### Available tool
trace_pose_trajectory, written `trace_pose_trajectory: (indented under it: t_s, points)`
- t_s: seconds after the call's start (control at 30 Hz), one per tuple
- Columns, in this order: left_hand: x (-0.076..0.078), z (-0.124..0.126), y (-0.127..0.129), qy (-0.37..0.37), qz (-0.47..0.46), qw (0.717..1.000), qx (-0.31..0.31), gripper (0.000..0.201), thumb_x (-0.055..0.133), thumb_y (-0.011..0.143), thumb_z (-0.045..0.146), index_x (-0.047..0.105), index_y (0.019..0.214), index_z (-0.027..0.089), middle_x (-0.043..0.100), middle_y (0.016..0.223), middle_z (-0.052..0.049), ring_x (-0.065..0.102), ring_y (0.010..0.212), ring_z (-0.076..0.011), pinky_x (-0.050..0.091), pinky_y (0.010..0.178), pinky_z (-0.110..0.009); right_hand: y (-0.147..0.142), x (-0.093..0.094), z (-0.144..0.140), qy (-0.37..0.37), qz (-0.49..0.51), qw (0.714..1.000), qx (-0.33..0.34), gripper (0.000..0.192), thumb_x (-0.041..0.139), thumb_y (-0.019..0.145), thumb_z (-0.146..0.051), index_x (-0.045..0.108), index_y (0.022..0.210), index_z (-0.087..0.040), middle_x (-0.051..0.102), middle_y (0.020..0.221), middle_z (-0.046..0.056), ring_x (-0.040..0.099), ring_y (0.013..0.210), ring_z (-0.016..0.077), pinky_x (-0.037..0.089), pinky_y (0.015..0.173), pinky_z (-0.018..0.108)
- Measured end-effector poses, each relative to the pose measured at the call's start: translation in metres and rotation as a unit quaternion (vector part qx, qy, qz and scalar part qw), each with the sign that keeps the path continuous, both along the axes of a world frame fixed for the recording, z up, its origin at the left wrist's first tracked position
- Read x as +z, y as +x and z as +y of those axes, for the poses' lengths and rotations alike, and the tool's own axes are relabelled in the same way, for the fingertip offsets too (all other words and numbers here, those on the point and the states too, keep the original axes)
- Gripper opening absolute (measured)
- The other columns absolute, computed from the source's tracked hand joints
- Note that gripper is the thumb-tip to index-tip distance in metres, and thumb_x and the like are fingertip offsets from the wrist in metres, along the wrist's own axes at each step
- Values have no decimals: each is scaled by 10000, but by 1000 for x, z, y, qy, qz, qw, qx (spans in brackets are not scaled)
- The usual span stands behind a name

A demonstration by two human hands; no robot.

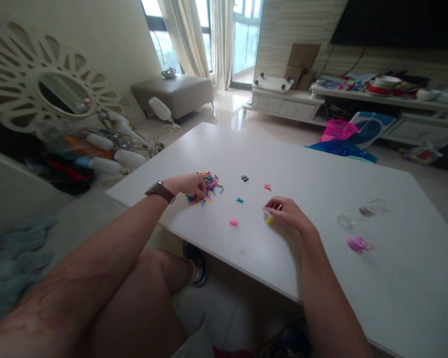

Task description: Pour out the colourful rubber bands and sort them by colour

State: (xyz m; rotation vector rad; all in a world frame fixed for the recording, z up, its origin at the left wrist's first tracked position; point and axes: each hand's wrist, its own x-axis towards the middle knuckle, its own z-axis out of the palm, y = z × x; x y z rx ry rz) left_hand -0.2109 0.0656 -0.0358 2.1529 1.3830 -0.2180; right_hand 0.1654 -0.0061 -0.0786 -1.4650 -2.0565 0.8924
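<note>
A heap of small multicoloured bands (pixel 210 185), perhaps hair ties, lies on the white table. My left hand (pixel 194 185), with a watch on its wrist, is at the heap's left side, fingers curled; what they pinch, if anything, is hidden. Farther right, my right hand (pixel 285 213) is low over the table with thumb and fingers bent together beside a small yellow cluster (pixel 269 220). Something whitish shows at its fingertips, too blurred to name. Between and beyond the hands lie small separate clusters: black (pixel 245 178), red (pixel 268 187), blue (pixel 239 200) and pink (pixel 234 223).
On the table's right lie a clear jar (pixel 373 208) on its side and a purple lid (pixel 358 244) with a loop. The table's near edge (pixel 227 261) runs above my legs. A lamp with white shades (pixel 130 159) stands left of the table; a pink basket (pixel 338 130) is beyond it.
</note>
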Motion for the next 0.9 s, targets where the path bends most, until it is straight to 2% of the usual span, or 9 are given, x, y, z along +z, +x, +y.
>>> trace_pose_trajectory:
  t_s: [0.2, 0.3, 0.43, 0.53, 0.67, 0.77, 0.9]
  points:
    - [-1, 1, 1, 38, -35, 999, -17, 177, 740, 608, 310, 726, 715, 169, 653, 632, 3, 488, 577, -120, 333, 563, -236, 0, -1, 0, -8, -3, 1000, 0, 172, 610, 799, -281, 739, 846, -178, 690, 747, 30, 603, 660, 145, 459, 622, 247]
    - [-3, 0, 5, 26, -46, 998, -38, 147, 738, 588, 263, 722, 702, 170, 653, 629, 4, 500, 582, -119, 343, 561, -225, 0, -1, 0, -9, -8, 1000, 2, 174, 606, 803, -281, 737, 853, -178, 688, 750, 29, 603, 669, 144, 459, 627, 244]
    - [-12, -1, 12, 11, -20, 999, -44, 180, 675, 558, 158, 748, 722, 171, 690, 670, -5, 544, 602, -130, 372, 569, -223, 0, -2, 0, -17, -6, 1000, 5, 177, 603, 807, -282, 735, 856, -175, 684, 748, 28, 605, 675, 145, 458, 629, 242]
    - [-15, -2, 16, 17, 20, 999, -29, 150, 627, 564, 125, 729, 664, 171, 669, 621, -7, 544, 581, -138, 377, 566, -237, 0, -3, 1, -20, -4, 1000, 4, 173, 606, 804, -278, 734, 860, -176, 688, 754, 29, 610, 680, 147, 460, 629, 241]
    - [-10, 0, 14, 4, 18, 1000, -22, 86, 599, 608, 150, 684, 600, 167, 638, 578, -16, 529, 564, -143, 368, 561, -253, 0, -2, 1, -19, -8, 1000, 2, 175, 604, 803, -273, 738, 864, -178, 695, 760, 31, 608, 674, 145, 459, 627, 242]
    - [-2, 0, 11, 28, -8, 1000, -12, 80, 596, 635, 182, 674, 629, 164, 623, 585, -9, 519, 573, -137, 354, 557, -250, 0, -2, 1, -8, -10, 1000, 7, 176, 601, 803, -272, 739, 858, -177, 704, 774, 35, 605, 670, 143, 459, 638, 246]
    - [8, -4, 15, 47, -112, 993, 12, 150, 598, 681, 224, 701, 765, 154, 651, 664, 0, 533, 609, -125, 379, 583, -233, -2, -1, 1, 11, -3, 1000, 9, 177, 598, 810, -277, 735, 846, -170, 695, 754, 33, 603, 667, 144, 451, 638, 253]
